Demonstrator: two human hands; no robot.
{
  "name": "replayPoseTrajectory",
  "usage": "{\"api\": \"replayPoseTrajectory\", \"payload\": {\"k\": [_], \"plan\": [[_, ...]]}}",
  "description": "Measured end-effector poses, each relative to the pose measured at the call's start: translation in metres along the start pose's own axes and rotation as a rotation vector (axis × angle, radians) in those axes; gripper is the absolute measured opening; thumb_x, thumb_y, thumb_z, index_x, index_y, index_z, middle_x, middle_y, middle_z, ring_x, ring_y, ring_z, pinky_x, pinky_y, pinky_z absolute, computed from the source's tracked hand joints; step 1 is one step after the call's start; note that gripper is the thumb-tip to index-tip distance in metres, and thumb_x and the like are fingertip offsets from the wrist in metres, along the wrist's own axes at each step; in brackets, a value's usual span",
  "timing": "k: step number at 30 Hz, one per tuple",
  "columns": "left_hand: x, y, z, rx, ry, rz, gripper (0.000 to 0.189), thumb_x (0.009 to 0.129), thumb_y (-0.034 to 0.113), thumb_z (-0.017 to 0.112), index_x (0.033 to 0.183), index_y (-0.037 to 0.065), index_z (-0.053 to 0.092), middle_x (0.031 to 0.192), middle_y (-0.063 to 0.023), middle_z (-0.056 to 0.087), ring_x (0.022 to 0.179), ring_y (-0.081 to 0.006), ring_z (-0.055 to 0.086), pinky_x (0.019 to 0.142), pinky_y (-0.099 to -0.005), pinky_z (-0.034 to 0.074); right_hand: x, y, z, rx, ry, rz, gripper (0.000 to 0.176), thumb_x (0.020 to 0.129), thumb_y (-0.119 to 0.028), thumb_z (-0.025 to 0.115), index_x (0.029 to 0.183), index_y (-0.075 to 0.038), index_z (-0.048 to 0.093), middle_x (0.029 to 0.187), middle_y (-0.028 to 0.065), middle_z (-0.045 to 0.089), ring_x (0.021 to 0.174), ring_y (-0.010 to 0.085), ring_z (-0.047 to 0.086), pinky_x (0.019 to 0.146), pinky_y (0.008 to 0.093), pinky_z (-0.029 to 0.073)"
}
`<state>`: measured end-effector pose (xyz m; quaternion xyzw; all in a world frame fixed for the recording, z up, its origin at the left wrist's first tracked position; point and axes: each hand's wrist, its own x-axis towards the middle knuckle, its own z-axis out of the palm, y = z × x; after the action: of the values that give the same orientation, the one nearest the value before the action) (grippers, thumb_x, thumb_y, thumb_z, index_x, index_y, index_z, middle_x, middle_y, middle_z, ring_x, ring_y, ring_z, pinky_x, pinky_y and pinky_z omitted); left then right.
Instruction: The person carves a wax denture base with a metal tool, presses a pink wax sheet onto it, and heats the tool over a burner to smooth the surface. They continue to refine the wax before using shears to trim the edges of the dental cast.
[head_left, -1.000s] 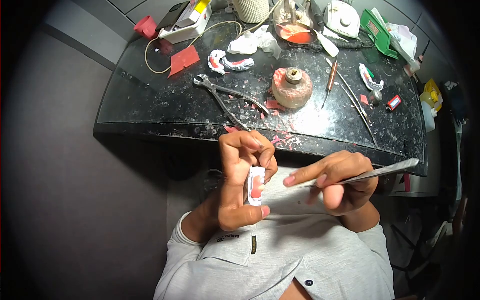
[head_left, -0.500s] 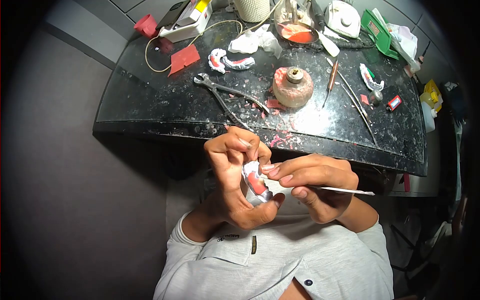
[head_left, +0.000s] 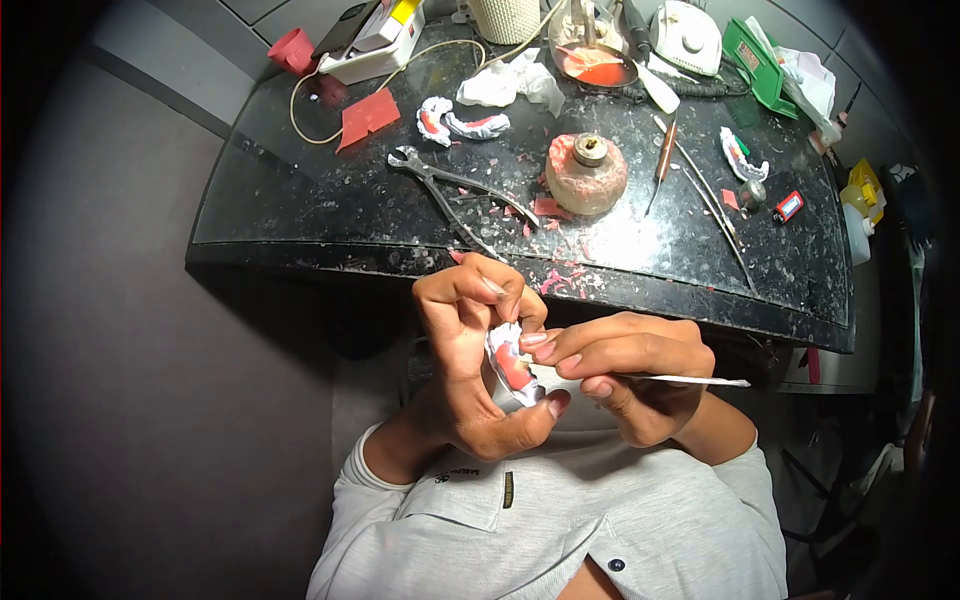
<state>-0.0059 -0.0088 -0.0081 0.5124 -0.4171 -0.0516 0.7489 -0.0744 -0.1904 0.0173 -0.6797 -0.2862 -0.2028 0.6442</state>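
Observation:
Between the thumb and fingers of my left hand (head_left: 470, 360) is a small white cast (head_left: 503, 338) with a pink-red layer (head_left: 514, 366) on its face. My right hand (head_left: 640, 370) pinches a thin, pale-handled tool (head_left: 700, 380). The tool's handle points right, and its other end reaches the cast beside the pink layer; the exact contact is too small to tell. Both hands are in front of my chest, below the bench's front edge, with the right fingertips close to the cast.
On the black bench (head_left: 300, 215) are large pliers (head_left: 430, 175), a round burner (head_left: 587, 175), a red wax sheet (head_left: 368, 118), white casts (head_left: 477, 127), a wooden-handled tool (head_left: 666, 152), a red pan (head_left: 600, 73) and a green box (head_left: 760, 68).
Both hands have shifted very slightly, with the tool's handle end a little higher. The cast and tool are still held; the bench items have not moved.

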Motion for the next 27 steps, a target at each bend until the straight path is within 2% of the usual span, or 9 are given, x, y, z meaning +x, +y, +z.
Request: {"api": "replayPoseTrajectory", "payload": {"k": [19,25,27], "plan": [[0.000,0.000,-0.003,0.053,-0.012,0.009,0.081,0.064,0.009,0.075,0.128,0.013,0.025,0.107,-0.0135,0.033,0.088,-0.0194,0.041,0.076,-0.0327,0.042,0.001,0.002,-0.003,-0.005,0.008,-0.002,0.018,0.085,0.010,0.072,0.103,0.008,0.072,0.102,0.0242,0.075,0.095,0.0324,0.076,0.084,0.0369,0.060],[0.000,0.003,-0.006,-0.075,-0.069,-0.032,0.083,0.064,0.004,0.074,0.129,0.011,0.024,0.109,-0.0132,0.035,0.092,-0.0172,0.039,0.078,-0.0331,0.040,-0.001,0.002,-0.005,-0.049,0.030,-0.025,0.019,0.086,0.008,0.073,0.105,0.007,0.071,0.103,0.0239,0.075,0.095,0.0324,0.076,0.084,0.0376,0.061],[-0.001,0.010,-0.009,-0.242,-0.070,-0.228,0.087,0.064,0.013,0.080,0.131,0.014,0.024,0.109,-0.0121,0.037,0.095,-0.0199,0.045,0.084,-0.0329,0.042,-0.002,0.002,-0.005,-0.060,0.055,-0.038,0.019,0.087,0.006,0.073,0.106,0.005,0.071,0.106,0.0235,0.075,0.096,0.0322,0.076,0.082,0.0372,0.061]]}}
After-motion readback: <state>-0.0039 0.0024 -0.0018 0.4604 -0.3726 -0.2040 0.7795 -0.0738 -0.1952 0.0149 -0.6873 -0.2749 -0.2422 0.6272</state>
